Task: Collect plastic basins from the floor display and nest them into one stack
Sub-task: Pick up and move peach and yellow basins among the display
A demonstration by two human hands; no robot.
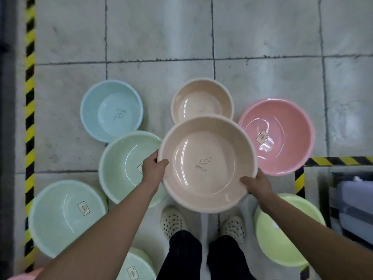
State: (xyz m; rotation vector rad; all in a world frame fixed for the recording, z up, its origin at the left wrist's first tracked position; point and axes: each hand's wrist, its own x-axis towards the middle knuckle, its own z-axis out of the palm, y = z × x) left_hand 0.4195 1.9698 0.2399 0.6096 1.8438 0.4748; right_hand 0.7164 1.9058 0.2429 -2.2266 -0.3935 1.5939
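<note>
Between your two hands the large beige basin (205, 164) hangs mouth-up: left hand (154, 168) grips its left rim, right hand (255, 183) clasps its near-right rim. Just beyond its far rim sits the smaller beige basin (201, 100), straight ahead and about equally near either hand. I can't tell whether the rims touch.

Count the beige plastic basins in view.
2: a large round beige plastic basin held by left hand and right hand, and a smaller beige basin on the floor just beyond it. Others may be offscreen.
</note>
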